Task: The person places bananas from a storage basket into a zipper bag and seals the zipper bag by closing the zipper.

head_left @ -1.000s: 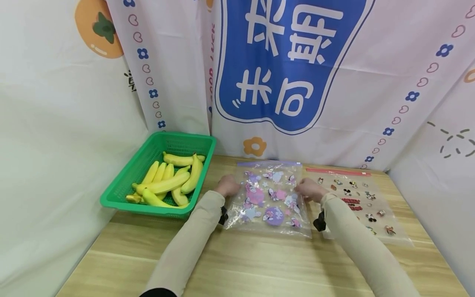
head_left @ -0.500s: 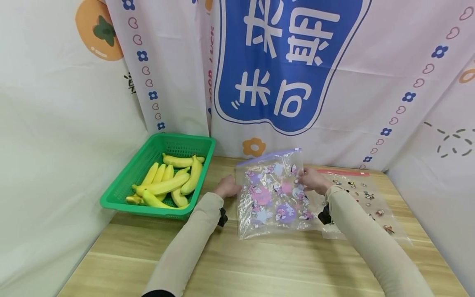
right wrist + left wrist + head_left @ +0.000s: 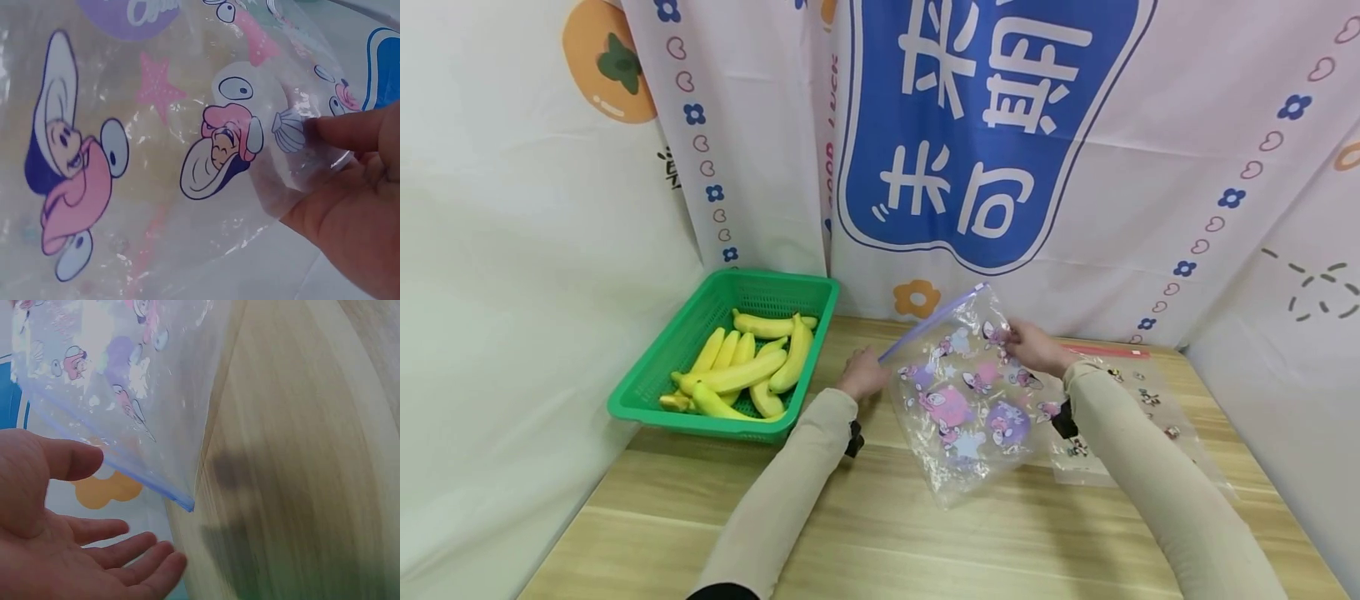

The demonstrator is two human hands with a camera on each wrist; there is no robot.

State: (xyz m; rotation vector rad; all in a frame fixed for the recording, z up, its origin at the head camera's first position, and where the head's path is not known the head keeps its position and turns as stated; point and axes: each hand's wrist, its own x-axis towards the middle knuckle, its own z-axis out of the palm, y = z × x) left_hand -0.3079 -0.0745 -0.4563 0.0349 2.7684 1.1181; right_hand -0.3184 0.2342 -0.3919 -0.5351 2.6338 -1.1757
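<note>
A clear zip bag (image 3: 951, 408) with pink and purple cartoon prints hangs tilted above the table, its purple zip strip (image 3: 147, 481) slanting up to the right in the head view. My right hand (image 3: 1037, 347) pinches the bag's right edge between thumb and fingers; some of those fingers (image 3: 300, 219) show through the film in the right wrist view. Beside the bag's lower zip corner is my left hand (image 3: 862, 375). In the left wrist view its thumb (image 3: 78, 459) is close to the zip strip, and the other fingers are spread apart, holding nothing.
A green basket (image 3: 647, 367) holding several bananas (image 3: 733, 377) stands left of my left hand. Partly under my right forearm, a second clear bag with a red zip strip (image 3: 1112, 351) lies flat on the wooden table (image 3: 880, 533). Printed cloth (image 3: 760, 167) hangs behind.
The purple-strip bag has gone from lying flat to being lifted and tilted by my right hand, its right zip end rising and its bottom swinging. My left hand has stayed nearly in place.
</note>
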